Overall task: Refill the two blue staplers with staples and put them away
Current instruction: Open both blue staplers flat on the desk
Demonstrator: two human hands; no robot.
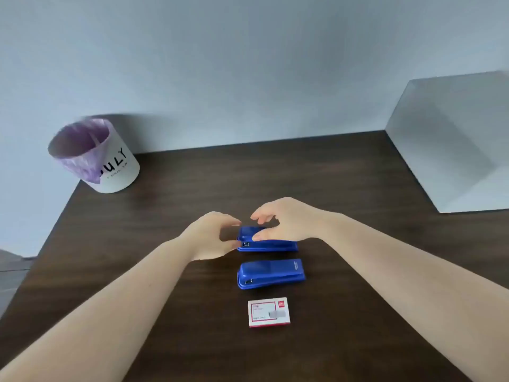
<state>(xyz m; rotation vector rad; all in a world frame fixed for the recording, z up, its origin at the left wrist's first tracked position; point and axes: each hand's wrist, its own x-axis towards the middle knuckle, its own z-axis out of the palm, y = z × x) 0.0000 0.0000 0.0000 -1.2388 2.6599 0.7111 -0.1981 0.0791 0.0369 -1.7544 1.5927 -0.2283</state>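
Note:
Two blue staplers lie side by side on the dark wooden table (165,216), both closed with noses to the left. The far stapler (275,245) is partly covered by my hands. My left hand (212,238) curls at its nose end, thumb and fingertips touching the front. My right hand (286,221) arches over its top, thumb pressed on the cover, fingers spread above. The near stapler (271,274) lies untouched. A small white and red staple box (269,312) sits closed in front of it.
A white round bin (96,155) with a purple liner stands at the table's back left corner. A grey box (451,142) occupies the back right. A pale wall runs behind the table.

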